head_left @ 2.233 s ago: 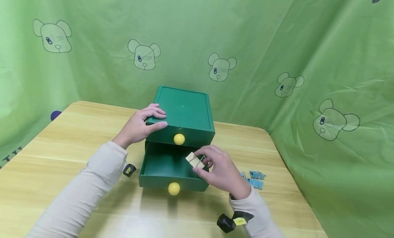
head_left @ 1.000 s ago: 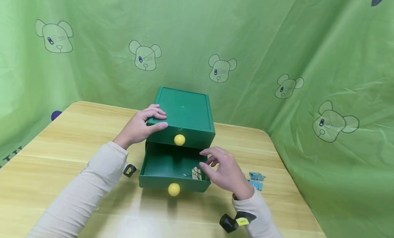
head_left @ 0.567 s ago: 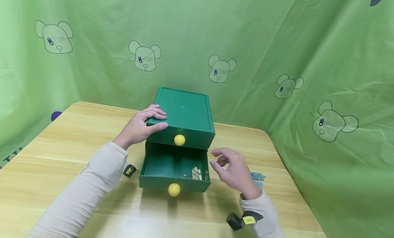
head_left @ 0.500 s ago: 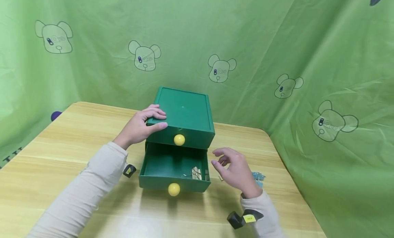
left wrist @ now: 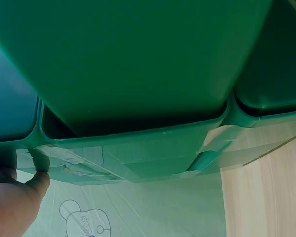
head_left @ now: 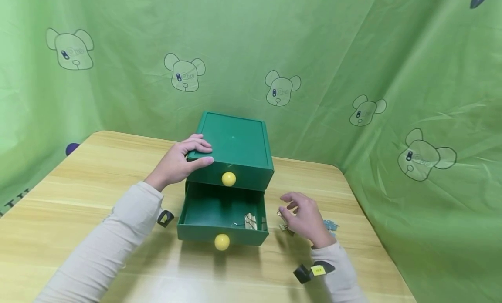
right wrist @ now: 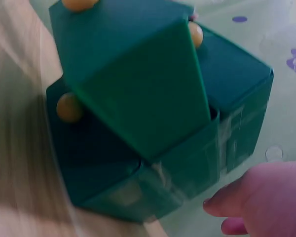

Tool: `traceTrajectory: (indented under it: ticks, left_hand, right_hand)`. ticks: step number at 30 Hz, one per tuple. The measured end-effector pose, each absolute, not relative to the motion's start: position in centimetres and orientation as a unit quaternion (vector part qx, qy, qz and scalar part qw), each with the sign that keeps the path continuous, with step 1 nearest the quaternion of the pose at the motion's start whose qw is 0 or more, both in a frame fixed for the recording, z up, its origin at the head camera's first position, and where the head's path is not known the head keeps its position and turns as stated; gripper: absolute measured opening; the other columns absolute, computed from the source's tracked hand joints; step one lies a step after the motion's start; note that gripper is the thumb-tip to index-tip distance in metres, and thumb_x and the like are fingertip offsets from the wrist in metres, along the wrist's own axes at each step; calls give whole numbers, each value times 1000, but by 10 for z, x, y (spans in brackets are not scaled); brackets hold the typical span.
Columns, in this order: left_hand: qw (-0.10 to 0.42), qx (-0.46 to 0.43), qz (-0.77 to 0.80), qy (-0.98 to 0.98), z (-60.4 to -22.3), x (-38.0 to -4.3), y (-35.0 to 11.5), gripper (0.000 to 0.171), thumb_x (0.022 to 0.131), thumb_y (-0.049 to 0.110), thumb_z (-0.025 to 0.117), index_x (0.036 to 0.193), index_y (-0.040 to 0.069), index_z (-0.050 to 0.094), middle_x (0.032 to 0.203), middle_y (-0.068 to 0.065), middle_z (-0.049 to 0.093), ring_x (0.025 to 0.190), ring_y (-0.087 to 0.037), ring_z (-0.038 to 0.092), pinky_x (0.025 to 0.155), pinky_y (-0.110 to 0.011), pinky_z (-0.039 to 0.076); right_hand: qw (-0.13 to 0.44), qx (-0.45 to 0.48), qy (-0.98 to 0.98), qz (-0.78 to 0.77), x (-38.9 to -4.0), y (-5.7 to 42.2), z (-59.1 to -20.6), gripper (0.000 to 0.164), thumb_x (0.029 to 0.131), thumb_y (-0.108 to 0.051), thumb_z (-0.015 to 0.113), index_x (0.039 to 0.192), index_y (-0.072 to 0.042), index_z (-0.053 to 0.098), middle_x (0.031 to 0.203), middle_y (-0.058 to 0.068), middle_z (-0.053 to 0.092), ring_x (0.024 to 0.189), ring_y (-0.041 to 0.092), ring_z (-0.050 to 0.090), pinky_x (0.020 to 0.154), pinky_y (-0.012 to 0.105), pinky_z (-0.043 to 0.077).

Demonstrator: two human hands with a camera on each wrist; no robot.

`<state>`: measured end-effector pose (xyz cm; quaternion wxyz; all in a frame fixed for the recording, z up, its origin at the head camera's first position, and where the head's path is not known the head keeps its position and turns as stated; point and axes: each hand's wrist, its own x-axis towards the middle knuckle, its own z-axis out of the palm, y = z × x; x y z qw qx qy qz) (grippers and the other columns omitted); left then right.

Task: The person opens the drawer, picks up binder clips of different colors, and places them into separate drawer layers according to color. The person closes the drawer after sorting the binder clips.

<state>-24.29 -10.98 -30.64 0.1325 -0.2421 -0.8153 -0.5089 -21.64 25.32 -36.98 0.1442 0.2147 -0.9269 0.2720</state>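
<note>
A green curtain (head_left: pixel 231 42) hangs behind and beside a wooden table (head_left: pixel 113 163). On the table stands a green cabinet (head_left: pixel 235 139); its middle drawer (head_left: pixel 198 233) is pulled out, the one above pushed in. The left hand (head_left: pixel 182 159) rests on the cabinet's near left corner, its fingers spread over the top and its thumb at the front edge. The right hand (head_left: pixel 303 216) hangs to the right of the drawer, fingers bent and thumb apart from them, pinching nothing. A yellow knob (head_left: pixel 222 242) sits on the drawer front. One gold clip (head_left: pixel 250 221) lies inside the drawer, near its right wall. More gold clips (head_left: pixel 284 227) lie just beside the right hand, whether touching I cannot tell; blue clips (head_left: pixel 330 225), partly hidden, lie beyond it.
</note>
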Motion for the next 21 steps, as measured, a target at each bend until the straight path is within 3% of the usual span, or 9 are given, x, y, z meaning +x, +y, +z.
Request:
traceTrajectory:
  ticks: [11, 21]
  left_hand:
    - [129, -239, -508, -817, -306, -243, -110, 30, 88, 25, 72, 112, 6, 71, 127, -6, 61, 142, -19, 28, 116, -46, 16]
    - [128, -237, -511, -817, -306, -242, -110, 30, 88, 24, 72, 112, 6, 71, 127, -6, 61, 141, -19, 28, 116, -46, 17]
  right_hand:
    - [26, 150, -962, 225, -225, 275, -392, 37, 83, -13, 76, 115, -2, 64, 116, 20, 62, 102, 39, 61, 82, 52, 52]
    - [-44, 119, -969, 211, -227, 287, -408, 46, 76, -15, 83, 116, -3, 64, 110, 18, 63, 101, 36, 60, 86, 55, 49]
